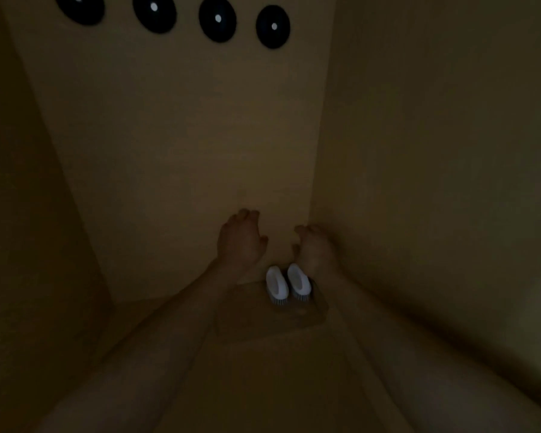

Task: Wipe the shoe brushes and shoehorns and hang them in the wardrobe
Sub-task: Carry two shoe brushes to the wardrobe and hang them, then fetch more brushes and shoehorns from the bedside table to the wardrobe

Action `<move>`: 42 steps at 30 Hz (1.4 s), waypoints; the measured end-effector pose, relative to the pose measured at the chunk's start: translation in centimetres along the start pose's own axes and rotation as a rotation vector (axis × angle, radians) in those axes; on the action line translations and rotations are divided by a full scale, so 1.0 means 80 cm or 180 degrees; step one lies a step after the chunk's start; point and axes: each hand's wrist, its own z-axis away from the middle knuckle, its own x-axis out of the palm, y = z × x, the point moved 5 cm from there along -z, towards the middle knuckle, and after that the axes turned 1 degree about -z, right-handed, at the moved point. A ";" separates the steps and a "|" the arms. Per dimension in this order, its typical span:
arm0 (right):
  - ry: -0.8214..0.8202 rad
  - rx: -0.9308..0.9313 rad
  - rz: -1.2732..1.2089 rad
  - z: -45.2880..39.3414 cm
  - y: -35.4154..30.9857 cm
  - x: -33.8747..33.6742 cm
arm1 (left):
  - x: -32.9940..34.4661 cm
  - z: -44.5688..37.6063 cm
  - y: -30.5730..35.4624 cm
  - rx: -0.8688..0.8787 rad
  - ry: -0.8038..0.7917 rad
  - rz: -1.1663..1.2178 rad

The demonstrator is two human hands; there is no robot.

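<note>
I can read no writing anywhere in this dim wardrobe (419, 151). Two white plastic shoe brushes (288, 284) with rounded oval backs and short greyish bristles sit side by side, touching or nearly so, low near the back right corner, below and between my hands. My left hand (241, 237) and right hand (314, 245) reach up against the smooth back panel, fingers loosely bent, grasping nothing I can see. Four round black discs (217, 18) with pale centres line the panel above.
</note>
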 end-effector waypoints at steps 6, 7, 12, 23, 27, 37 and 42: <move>0.0160 -0.0151 -0.0378 0.026 -0.033 -0.035 | -0.065 0.028 0.010 -0.0097 0.0312 -0.0190; 0.0179 -0.0210 -0.0410 0.031 -0.040 -0.041 | -0.075 0.035 0.012 -0.0120 0.0345 -0.0216; 0.0288 -0.0519 -0.0562 0.062 -0.073 -0.078 | -0.129 0.085 0.025 -0.0337 0.0556 -0.0349; 0.0208 -0.1150 -0.0887 0.214 -0.105 -0.148 | -0.202 0.256 0.099 -0.0987 0.0871 -0.0617; -0.0005 -0.1333 -0.0933 0.281 -0.122 -0.144 | -0.211 0.332 0.121 -0.1186 0.0859 -0.0661; -0.0330 -0.2079 -0.1164 0.406 -0.229 -0.129 | -0.282 0.503 0.095 -0.1813 0.1154 -0.0752; -0.0701 -0.2509 -0.1329 0.489 -0.313 -0.110 | -0.325 0.620 0.059 -0.2198 0.1468 -0.0835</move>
